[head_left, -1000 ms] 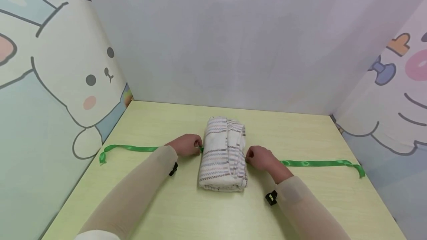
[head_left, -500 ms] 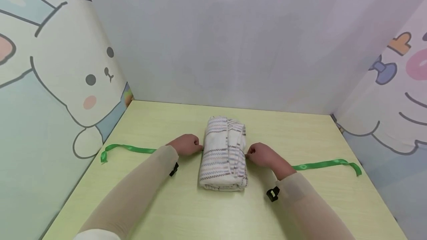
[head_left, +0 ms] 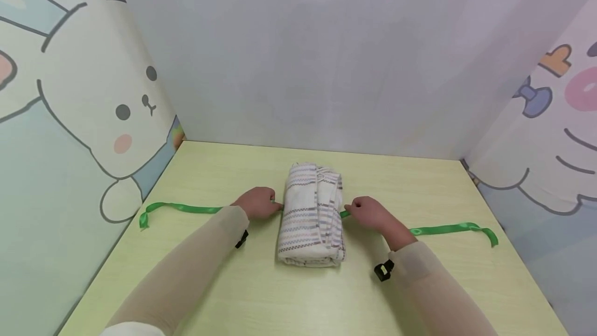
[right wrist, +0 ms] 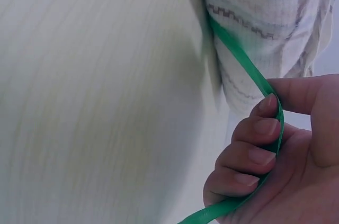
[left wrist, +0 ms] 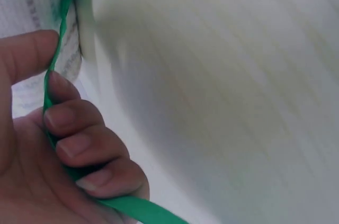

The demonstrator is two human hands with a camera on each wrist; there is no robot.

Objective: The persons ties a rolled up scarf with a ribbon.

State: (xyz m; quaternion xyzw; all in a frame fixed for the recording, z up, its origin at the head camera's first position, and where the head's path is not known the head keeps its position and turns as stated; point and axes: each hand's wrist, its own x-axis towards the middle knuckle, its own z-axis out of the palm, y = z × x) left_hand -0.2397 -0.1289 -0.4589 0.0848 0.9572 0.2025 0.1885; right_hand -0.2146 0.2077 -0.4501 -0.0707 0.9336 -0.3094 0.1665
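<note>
A folded white cloth (head_left: 305, 217) with coloured woven stripes lies on the table between my hands. A green ribbon (head_left: 438, 229) runs out from under it on both sides. At the cloth's left side my left hand (head_left: 259, 203) grips the ribbon (left wrist: 143, 209), thumb and forefinger pinching it while the other fingers curl round it. My right hand (head_left: 368, 213) holds the other side of the ribbon (right wrist: 241, 57) the same way, a short stretch showing between the cloth and the fingertips. The part beneath the cloth is hidden.
The pale yellow-green table (head_left: 298, 299) meets a plain grey wall (head_left: 322, 66) at the back. Side walls with cartoon animals stand left and right. Loose ribbon ends curl near both side edges. A small black device (head_left: 384, 270) sits at the right wrist.
My right hand has shifted slightly up and away from the cloth, and green ribbon now shows between them. The right ribbon end has slid inward a little. The left hand stays nearly still.
</note>
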